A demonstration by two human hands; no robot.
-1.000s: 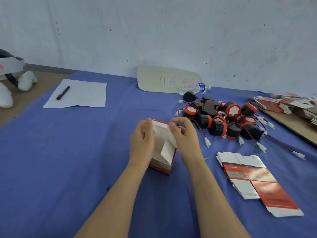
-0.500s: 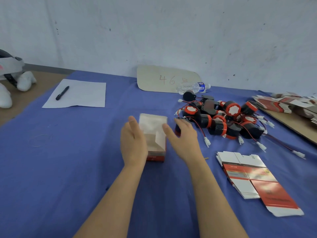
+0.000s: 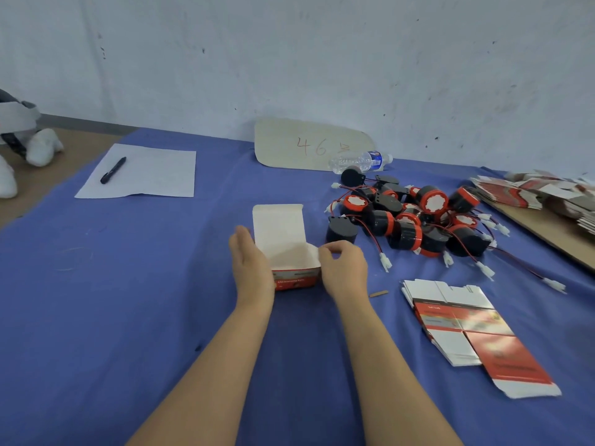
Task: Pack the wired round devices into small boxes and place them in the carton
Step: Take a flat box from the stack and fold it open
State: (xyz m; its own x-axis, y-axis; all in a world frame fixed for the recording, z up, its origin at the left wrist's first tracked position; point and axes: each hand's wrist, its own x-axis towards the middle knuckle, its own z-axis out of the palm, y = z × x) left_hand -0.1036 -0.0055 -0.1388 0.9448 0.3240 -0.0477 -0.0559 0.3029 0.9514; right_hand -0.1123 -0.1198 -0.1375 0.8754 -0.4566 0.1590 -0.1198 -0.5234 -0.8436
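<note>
Two bare forearms reached in from the near edge of the blue-covered bench (image 3: 112, 317) toward a small box (image 3: 296, 280) that stood around the middle of it, red front wall facing the person and its white lid flap raised at the back. The left hand (image 3: 252, 268) lay flat against the box's left side, fingers straight and together. The right hand (image 3: 343, 268) was curled at the box's right side, thumb and forefinger pinching the top of that wall or its side flap; which of the two could not be told. The inside of the box showed only white card. Toward the near right corner lay a stack of flat boxes (image 3: 467, 333), unfolded, white and red, with a small brown stick (image 3: 379, 293) between it and the right hand. Just beyond the right hand sat one black device (image 3: 342, 229), at the near edge of a heap of round devices (image 3: 409, 217) in black and red, their red-and-black wires and white plugs trailing over the cloth. A board (image 3: 547, 226) along the right edge carried more flattened packaging (image 3: 531, 191). Toward the far left corner a sheet of paper (image 3: 151, 175) held a black pen (image 3: 112, 170). At the far edge a cardboard sign (image 3: 309, 144) marked 46 leaned on the wall (image 3: 289, 59), a water bottle (image 3: 360, 161) lying on its side before it.
</note>
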